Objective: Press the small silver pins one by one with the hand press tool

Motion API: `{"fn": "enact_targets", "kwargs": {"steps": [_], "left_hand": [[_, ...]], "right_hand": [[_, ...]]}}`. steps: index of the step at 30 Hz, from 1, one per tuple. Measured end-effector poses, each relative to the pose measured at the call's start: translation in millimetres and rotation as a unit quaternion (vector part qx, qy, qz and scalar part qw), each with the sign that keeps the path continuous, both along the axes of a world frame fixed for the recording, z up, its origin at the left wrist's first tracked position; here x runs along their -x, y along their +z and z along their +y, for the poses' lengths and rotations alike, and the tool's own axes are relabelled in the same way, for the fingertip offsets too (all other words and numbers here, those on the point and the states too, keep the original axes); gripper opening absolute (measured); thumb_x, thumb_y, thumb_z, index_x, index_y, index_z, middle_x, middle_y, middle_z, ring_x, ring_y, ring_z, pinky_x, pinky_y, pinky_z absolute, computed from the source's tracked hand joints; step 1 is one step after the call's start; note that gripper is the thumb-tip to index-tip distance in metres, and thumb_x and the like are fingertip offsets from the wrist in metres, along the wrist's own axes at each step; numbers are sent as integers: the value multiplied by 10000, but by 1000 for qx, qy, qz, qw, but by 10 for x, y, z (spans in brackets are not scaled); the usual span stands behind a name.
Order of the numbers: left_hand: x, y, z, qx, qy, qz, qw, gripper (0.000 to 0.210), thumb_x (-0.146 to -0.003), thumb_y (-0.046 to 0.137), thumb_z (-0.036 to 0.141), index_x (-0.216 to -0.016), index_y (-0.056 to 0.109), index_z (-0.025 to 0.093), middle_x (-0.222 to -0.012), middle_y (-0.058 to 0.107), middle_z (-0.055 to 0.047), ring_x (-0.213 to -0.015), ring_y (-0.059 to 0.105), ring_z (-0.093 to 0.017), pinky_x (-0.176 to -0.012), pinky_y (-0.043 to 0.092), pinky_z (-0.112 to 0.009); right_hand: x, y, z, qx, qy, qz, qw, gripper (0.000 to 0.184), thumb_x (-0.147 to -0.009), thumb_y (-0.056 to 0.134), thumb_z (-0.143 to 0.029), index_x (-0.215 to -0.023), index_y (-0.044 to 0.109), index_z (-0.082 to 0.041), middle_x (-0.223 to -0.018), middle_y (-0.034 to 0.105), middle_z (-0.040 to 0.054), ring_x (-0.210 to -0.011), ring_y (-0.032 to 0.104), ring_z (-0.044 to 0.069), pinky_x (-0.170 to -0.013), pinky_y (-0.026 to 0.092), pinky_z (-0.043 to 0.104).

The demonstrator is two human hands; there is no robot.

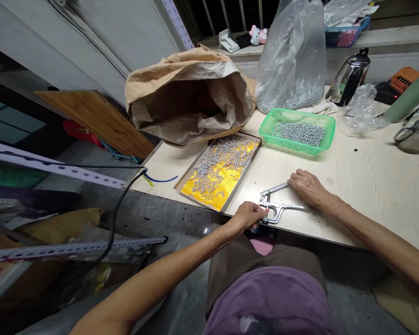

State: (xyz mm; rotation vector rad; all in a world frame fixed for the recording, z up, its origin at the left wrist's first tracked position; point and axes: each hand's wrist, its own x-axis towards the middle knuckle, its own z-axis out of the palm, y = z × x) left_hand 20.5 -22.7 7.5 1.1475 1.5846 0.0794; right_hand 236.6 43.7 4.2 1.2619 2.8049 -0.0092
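A grey metal pair of snap-fastener pliers lies near the table's front edge, its two handles spread apart and pointing right. My right hand is closed over the end of the upper handle. At the jaws, my left hand pinches with thumb and forefinger. A small red spot shows in the jaws beside those fingertips; what they hold is too small to make out. Left of the pliers, a shallow tray with a yellow bottom bears many small metal pins. More small metal parts fill a green plastic basket farther back.
A large open paper sack leans over the tray's far end. Behind the basket stand a clear plastic bag of metal parts and a kettle. A metal cup is at the far right. A black cable hangs off the left edge.
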Motion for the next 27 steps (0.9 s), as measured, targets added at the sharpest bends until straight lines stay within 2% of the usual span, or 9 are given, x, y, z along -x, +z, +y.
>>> {"fn": "enact_targets", "kwargs": {"steps": [4, 8, 10, 14, 16, 18, 21, 24, 27], "left_hand": [[11, -24, -7, -1, -2, -1, 1000, 215, -790, 573, 316, -691, 597, 127, -306, 379, 85, -294, 274, -54, -370, 172, -179], [25, -62, -1, -3, -13, 1, 1000, 239, -790, 570, 350, -723, 605, 124, -314, 375, 88, -293, 283, -54, -372, 179, -176], [31, -79, 3, -5, -15, 2, 1000, 248, -792, 567, 362, -719, 597, 126, -320, 374, 88, -299, 291, -56, -374, 175, -179], [52, -83, -22, -11, -26, 13, 1000, 280, -808, 547, 390, -729, 604, 127, -353, 383, 82, -321, 312, -63, -387, 205, -187], [66, -64, -60, -77, -44, 38, 995, 278, -827, 525, 375, -735, 615, 128, -427, 450, 56, -378, 392, -77, -425, 286, -194], [60, -42, -98, -225, -70, 65, 970, 234, -844, 515, 332, -790, 629, 135, -615, 568, 3, -534, 519, -110, -535, 402, -219], [-28, -33, -94, -431, -163, 80, 884, 207, -837, 569, 288, -998, 606, 162, -961, 612, -71, -890, 580, -196, -789, 475, -314], [-197, -69, 29, -486, -289, 75, 821, 417, -796, 647, 282, -1172, 507, 169, -1166, 563, -114, -1089, 508, -253, -932, 440, -395], [-348, -110, 206, -469, -368, 94, 797, 519, -789, 649, 276, -1245, 433, 156, -1188, 545, -131, -1090, 502, -266, -932, 437, -412]], "right_hand": [[-65, 8, -114, 17, 0, 40, 999, 224, -897, 504, -343, -926, 600, -143, -912, 612, 108, -859, 478, 221, -705, 347, 313], [-140, 37, -188, 42, 23, 58, 997, 674, -675, 654, -654, -1081, 561, -124, -1014, 596, 146, -899, 498, 273, -729, 383, 358], [-150, 51, -209, 49, 22, 49, 997, 705, -634, 699, -639, -1090, 556, -120, -1027, 593, 150, -913, 503, 282, -738, 390, 364], [-121, 61, -257, 52, 16, 52, 997, 471, -718, 701, -485, -1016, 574, -144, -962, 597, 119, -897, 504, 259, -734, 393, 348], [-99, 63, -293, 51, 8, 54, 997, 389, -738, 699, -423, -989, 576, -152, -936, 594, 109, -883, 501, 250, -724, 395, 342], [-79, 72, -332, 53, -2, 54, 997, 340, -747, 702, -378, -969, 575, -154, -929, 591, 103, -873, 498, 242, -725, 399, 338], [-59, 98, -379, 58, -21, 52, 997, 320, -757, 700, -349, -967, 577, -141, -941, 590, 102, -874, 497, 233, -746, 406, 334], [-62, 119, -405, 72, -38, 52, 995, 365, -760, 697, -349, -1015, 579, -116, -958, 590, 108, -894, 502, 235, -773, 418, 337], [-87, 112, -436, 88, -44, 61, 993, 470, -728, 720, -339, -1099, 559, -99, -1011, 590, 117, -922, 506, 240, -807, 429, 339]]}}
